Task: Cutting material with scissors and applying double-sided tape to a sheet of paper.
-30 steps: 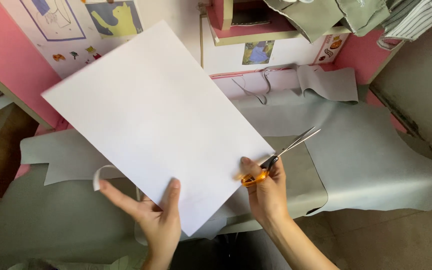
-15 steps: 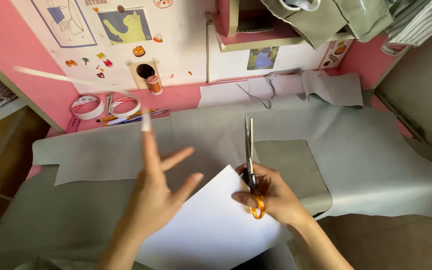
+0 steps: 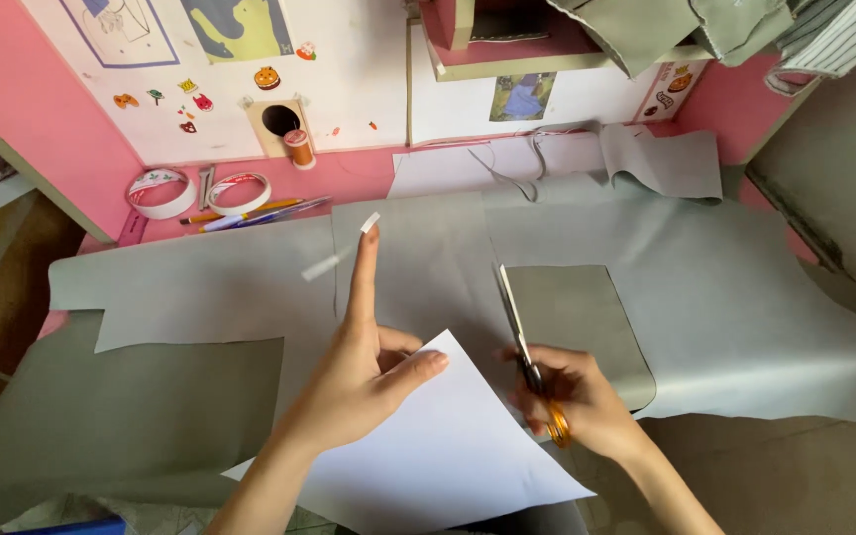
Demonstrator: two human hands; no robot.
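A strip of tape (image 3: 334, 260) is stuck to the raised left hand's (image 3: 364, 381) open forefinger, clear of the white paper sheet (image 3: 448, 461), while orange-handled scissors (image 3: 527, 357) are clenched at 3 o'clock by the right hand (image 3: 577, 401), blades pointed to 12 o'clock.

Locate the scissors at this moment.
In the head view, the scissors are right of centre in the right hand, blades pointing away over the grey fabric, just right of the white paper.
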